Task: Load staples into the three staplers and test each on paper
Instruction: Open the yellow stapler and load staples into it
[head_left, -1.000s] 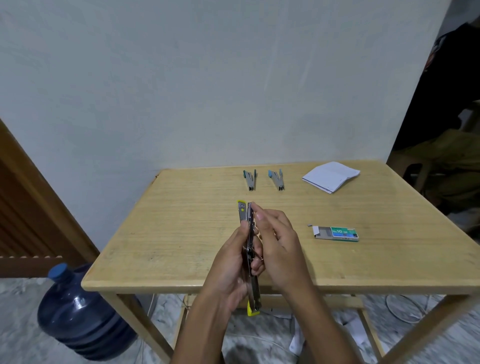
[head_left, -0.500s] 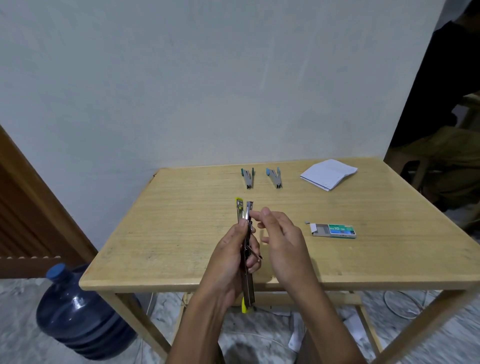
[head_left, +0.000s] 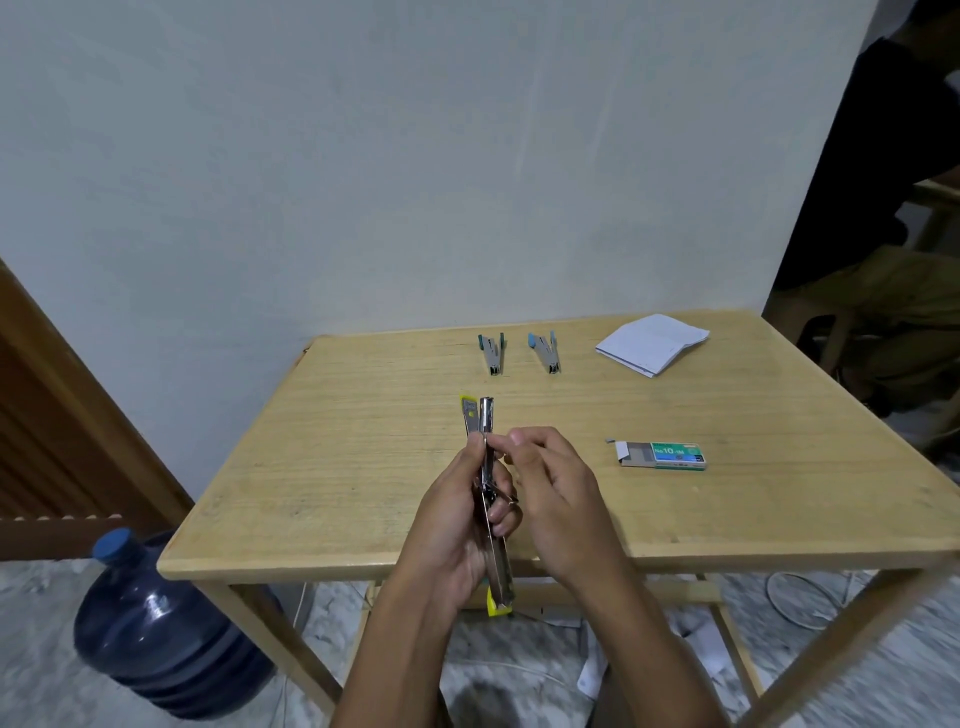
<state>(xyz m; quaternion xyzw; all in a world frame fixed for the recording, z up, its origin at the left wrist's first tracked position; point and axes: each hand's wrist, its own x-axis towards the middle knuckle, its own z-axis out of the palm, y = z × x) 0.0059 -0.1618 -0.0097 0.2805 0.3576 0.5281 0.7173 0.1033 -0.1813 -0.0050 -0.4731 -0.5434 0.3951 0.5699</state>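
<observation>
Yellow stapler (head_left: 488, 499), swung open and gripped lengthwise in left hand (head_left: 457, 525) above tabletop (head_left: 332, 467) near edge, metal channel facing up, presumably to receive staples. Right hand (head_left: 550, 488) beside it, thumb and forefinger pinched together at the channel; any staple strip too small to tell. Two blue-tipped staplers (head_left: 491, 354) lying at the far side. Cardboard staple box (head_left: 662, 456), flap open, right. Folded white paper (head_left: 652, 343) at far right.

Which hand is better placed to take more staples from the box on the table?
The right hand. It pinches only lightly near the open yellow stapler, and the staple box lies on its side. The left hand grips the stapler.
</observation>
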